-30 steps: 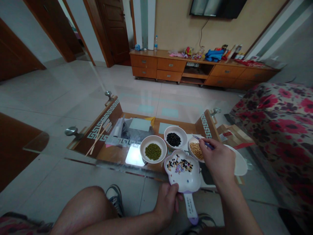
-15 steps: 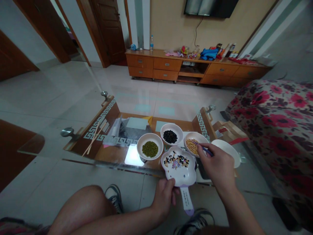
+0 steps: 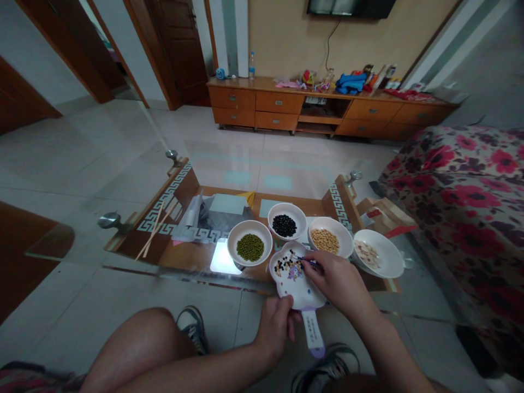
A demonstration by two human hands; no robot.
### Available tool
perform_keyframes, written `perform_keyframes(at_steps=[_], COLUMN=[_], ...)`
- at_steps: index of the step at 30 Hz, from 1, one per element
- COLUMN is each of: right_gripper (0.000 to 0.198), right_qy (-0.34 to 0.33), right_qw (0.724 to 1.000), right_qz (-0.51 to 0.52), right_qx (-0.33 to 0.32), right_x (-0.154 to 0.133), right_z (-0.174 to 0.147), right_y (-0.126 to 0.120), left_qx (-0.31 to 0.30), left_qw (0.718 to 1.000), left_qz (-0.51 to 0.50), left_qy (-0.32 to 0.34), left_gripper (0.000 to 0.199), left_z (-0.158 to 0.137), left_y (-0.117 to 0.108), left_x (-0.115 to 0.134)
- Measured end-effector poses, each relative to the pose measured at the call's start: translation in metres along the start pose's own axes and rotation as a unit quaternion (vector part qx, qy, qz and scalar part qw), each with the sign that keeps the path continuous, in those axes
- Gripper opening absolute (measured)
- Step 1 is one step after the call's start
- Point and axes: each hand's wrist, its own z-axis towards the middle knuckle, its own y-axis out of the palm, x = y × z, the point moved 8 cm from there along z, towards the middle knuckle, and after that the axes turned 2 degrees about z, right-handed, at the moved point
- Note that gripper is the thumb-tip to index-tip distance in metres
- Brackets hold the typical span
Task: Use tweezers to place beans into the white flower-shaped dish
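Right hand closed on a thin pair of tweezers, pinched between thumb and fingers. The tweezer tips reach out ahead of the fingers, toward the left, and rest among the mixed beans in the white flower-shaped dish. Whether a bean sits between the tips cannot be told; too small.

Left hand grasps the near edge of the same dish, thumb on the rim, fingers curled under it. The dish's flat handle, white with a purple end, sticks out toward the person just to the right of this hand. The dish hangs at the near edge of the glass table, below the right hand's knuckles.

Beyond the tweezer tips, on the glass:
- bowl of green beans, just left of and beyond the dish, near it;
- bowl of black beans, straight beyond the tips;
- bowl of yellow beans, beyond the right hand's knuckles;
- white plate with a few pale pieces, furthest right, its rim next to the yellow-bean bowl.

Well to the left of both hands, a pair of chopsticks lies on the wooden shelf under the glass. A bare knee and a shoe sit below, left of the left wrist.
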Motion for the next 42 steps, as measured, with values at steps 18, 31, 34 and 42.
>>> perform_keyframes(at_steps=[18,31,34,42], right_gripper=[0.026,0.028,0.026,0.025], right_qy=[0.008,0.019,0.022,0.013], right_qw=[0.998,0.997,0.997,0.997], right_qz=[-0.049,-0.067,-0.066,-0.065], right_qx=[0.030,0.027,0.027,0.034], right_x=[-0.0006,-0.0008,-0.0002,-0.0023], right_z=[0.0034,0.0034,0.0033,0.0037], right_y=[0.0011,0.0025,0.0023,0.0006], left_qx=[0.003,0.001,0.000,-0.010], left_qw=[1.000,1.000,1.000,1.000], left_qz=[0.008,-0.006,0.000,-0.008], left_qy=[0.001,0.002,0.006,0.009], left_gripper=[0.058,0.056,0.057,0.057], left_z=[-0.0017,-0.0008,-0.0002,0.0013], left_y=[-0.0013,-0.0003,-0.0005,0.0009], left_x=[0.0020,0.0008,-0.0007,-0.0007])
